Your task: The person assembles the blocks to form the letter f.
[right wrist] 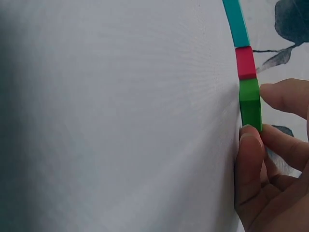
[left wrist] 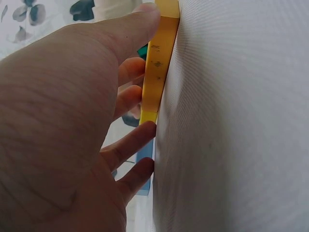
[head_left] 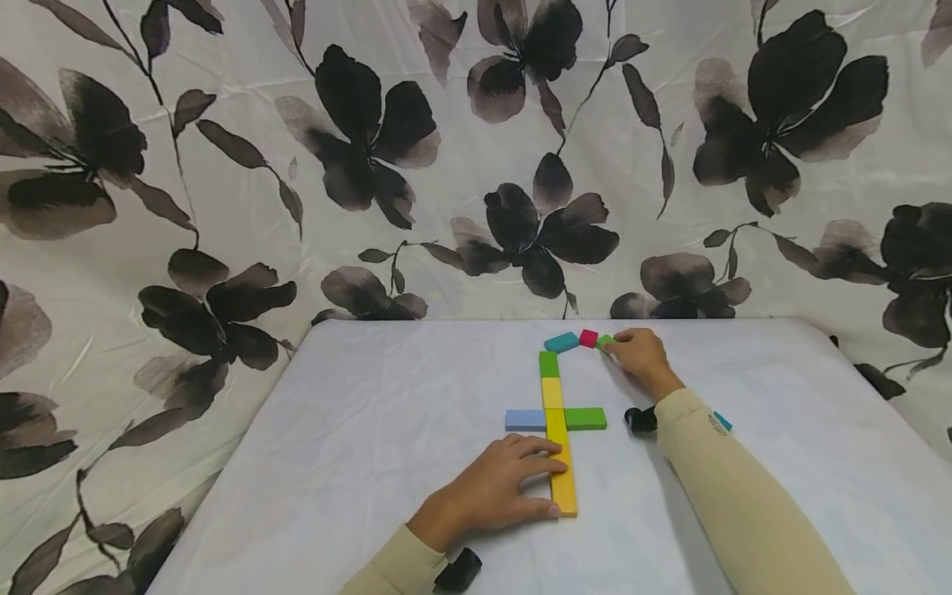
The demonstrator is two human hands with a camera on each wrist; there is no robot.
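My right hand (head_left: 641,357) pinches a small green block (right wrist: 250,104) between thumb and fingertips at the far side of the table. That block's end meets a small red block (right wrist: 245,63), which adjoins a teal block (right wrist: 237,24). My left hand (head_left: 497,483) rests its straight fingers along the left side of a long orange-yellow block (head_left: 566,496), thumb by its near end. Beyond it, in line, lie a yellow block (head_left: 552,393) and a green block (head_left: 548,364). A light blue block (head_left: 525,421) extends left and another green block (head_left: 586,419) right, forming a cross.
A white-covered table (head_left: 357,397) carries the flat blocks. Another blue-teal block (head_left: 723,421) lies partly hidden behind the right sleeve. A flower-patterned cloth (head_left: 446,149) hangs behind the table's far edge. Black wrist cameras (head_left: 459,570) sit at both wrists.
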